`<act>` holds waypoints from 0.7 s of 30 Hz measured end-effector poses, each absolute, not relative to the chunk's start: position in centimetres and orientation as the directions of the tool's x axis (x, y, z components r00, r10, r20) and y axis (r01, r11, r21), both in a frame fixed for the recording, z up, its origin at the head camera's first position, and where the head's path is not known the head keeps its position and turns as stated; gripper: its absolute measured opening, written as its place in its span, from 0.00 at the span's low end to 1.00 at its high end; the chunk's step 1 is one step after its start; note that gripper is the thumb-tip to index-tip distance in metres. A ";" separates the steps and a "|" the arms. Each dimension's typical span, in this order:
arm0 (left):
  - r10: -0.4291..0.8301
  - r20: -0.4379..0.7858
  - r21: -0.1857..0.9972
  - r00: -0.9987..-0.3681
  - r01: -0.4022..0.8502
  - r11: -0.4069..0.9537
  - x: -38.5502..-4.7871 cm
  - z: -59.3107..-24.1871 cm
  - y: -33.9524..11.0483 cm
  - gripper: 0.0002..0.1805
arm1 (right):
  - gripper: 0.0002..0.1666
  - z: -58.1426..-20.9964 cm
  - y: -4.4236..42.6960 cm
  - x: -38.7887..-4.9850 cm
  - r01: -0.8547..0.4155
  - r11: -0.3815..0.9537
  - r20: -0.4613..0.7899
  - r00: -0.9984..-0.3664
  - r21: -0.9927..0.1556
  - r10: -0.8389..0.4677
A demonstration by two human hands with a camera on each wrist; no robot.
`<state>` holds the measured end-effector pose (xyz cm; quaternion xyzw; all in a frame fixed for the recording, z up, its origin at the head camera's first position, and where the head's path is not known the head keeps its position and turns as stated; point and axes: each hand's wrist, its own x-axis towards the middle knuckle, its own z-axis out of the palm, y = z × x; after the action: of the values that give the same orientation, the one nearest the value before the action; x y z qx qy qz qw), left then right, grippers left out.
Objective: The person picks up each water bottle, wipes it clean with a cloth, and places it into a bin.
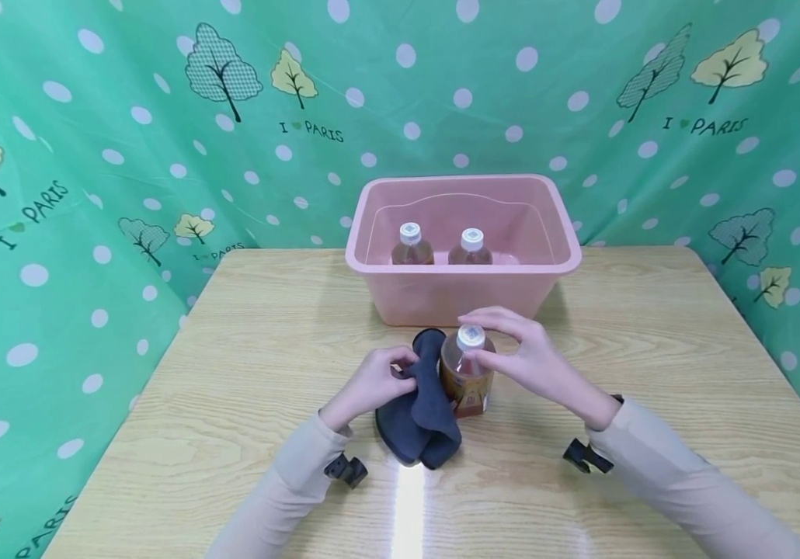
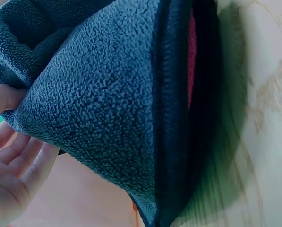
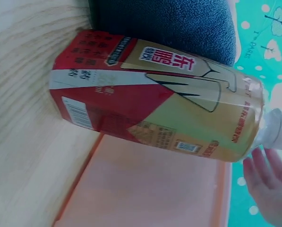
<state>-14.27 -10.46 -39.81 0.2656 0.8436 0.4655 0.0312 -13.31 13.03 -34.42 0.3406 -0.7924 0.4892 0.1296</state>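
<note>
A drink bottle with a white cap and a red and gold label stands upright on the table, just in front of the pink bin. My right hand holds it near the cap, thumb on the near side and fingers behind. Against the bottle's left side lies a folded dark blue fleecy cloth, which my left hand pinches at its upper edge. The left wrist view shows this cloth with a dark bound edge and a strip of pink inside. In the right wrist view the bottle's label faces the camera.
Behind the hands stands a pink plastic bin. Inside it are two similar capped bottles, one on the left and one near the middle. A light wood table carries everything, with a green dotted curtain behind.
</note>
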 end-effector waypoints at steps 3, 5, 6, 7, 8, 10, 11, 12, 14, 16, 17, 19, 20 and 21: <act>0.467 0.190 0.809 -0.864 0.407 0.424 -14.1 -39.6 -10.7 0.10 | 0.23 -34.1 12.6 -13.2 -0.664 0.333 0.555 -0.745 -0.670 -0.370; 0.464 0.188 0.812 -0.866 0.403 0.423 -14.0 -39.5 -10.8 0.11 | 0.23 -34.1 12.3 -13.1 -0.658 0.359 0.559 -0.753 -0.663 -0.347; 0.460 0.187 0.814 -0.868 0.399 0.422 -14.0 -39.4 -10.9 0.11 | 0.23 -34.1 12.2 -13.0 -0.656 0.371 0.564 -0.754 -0.657 -0.337; 0.460 0.189 0.814 -0.868 0.400 0.421 -14.0 -39.3 -10.9 0.11 | 0.22 -34.1 12.1 -13.0 -0.658 0.377 0.572 -0.753 -0.651 -0.327; 0.459 0.190 0.813 -0.868 0.401 0.421 -13.9 -39.3 -11.0 0.11 | 0.22 -34.2 12.0 -13.0 -0.660 0.387 0.579 -0.751 -0.644 -0.318; 0.457 0.192 0.813 -0.869 0.401 0.422 -13.9 -39.1 -11.1 0.11 | 0.22 -34.4 11.8 -13.0 -0.664 0.393 0.591 -0.746 -0.636 -0.305; 0.456 0.191 0.813 -0.869 0.400 0.423 -13.8 -39.1 -11.1 0.11 | 0.21 -34.4 11.7 -13.1 -0.666 0.397 0.597 -0.745 -0.632 -0.298; 0.455 0.189 0.814 -0.870 0.398 0.423 -13.8 -39.0 -11.1 0.11 | 0.21 -34.5 11.7 -13.1 -0.665 0.401 0.601 -0.745 -0.630 -0.290; 0.454 0.187 0.812 -0.871 0.398 0.427 -13.7 -38.9 -11.1 0.11 | 0.20 -34.6 11.7 -13.0 -0.663 0.403 0.604 -0.746 -0.631 -0.281; 0.451 0.188 0.814 -0.872 0.396 0.426 -13.7 -38.8 -11.1 0.11 | 0.20 -34.6 11.7 -13.0 -0.663 0.393 0.603 -0.747 -0.638 -0.281; 0.448 0.184 0.815 -0.875 0.391 0.429 -13.6 -38.7 -11.1 0.11 | 0.20 -34.6 11.8 -13.0 -0.663 0.377 0.601 -0.747 -0.646 -0.284; 0.444 0.184 0.815 -0.877 0.389 0.429 -13.1 -37.7 -11.0 0.10 | 0.20 -34.7 11.9 -13.0 -0.667 0.338 0.598 -0.745 -0.664 -0.295; 0.444 0.190 0.815 -0.875 0.393 0.425 -12.9 -37.3 -10.9 0.10 | 0.20 -34.6 12.0 -13.0 -0.664 0.318 0.592 -0.747 -0.677 -0.302; 0.443 0.194 0.817 -0.875 0.394 0.420 -12.9 -37.2 -10.9 0.10 | 0.20 -34.6 12.1 -13.0 -0.655 0.301 0.581 -0.754 -0.693 -0.306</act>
<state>-12.90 -10.93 -37.23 0.2485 0.8424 0.4775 0.0256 -12.95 12.07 -34.64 0.3050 -0.7878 0.5065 0.1725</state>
